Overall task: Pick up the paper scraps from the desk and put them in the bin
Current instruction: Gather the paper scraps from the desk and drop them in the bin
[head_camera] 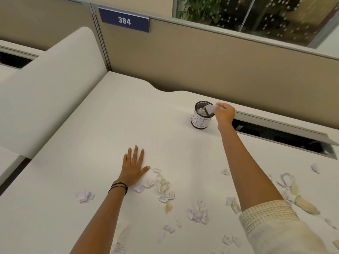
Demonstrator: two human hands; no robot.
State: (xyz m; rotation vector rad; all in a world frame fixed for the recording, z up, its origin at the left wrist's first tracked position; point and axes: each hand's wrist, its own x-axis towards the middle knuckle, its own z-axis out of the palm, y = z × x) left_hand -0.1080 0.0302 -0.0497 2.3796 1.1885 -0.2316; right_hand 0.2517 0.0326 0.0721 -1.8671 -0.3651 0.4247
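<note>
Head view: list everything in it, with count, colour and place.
desk: one, white, fills the foreground.
bin: one, black mesh with white label, far side of desk.
held scrap: one, white, over the bin's mouth.
paper scraps: many, white and cream, scattered on the near desk.
partition: one, beige, behind the desk.
sign: one, blue with white 384, on the partition.
left hand: one, flat on the desk, black bands at wrist.
right hand: one, pinches the held scrap above the bin.
</note>
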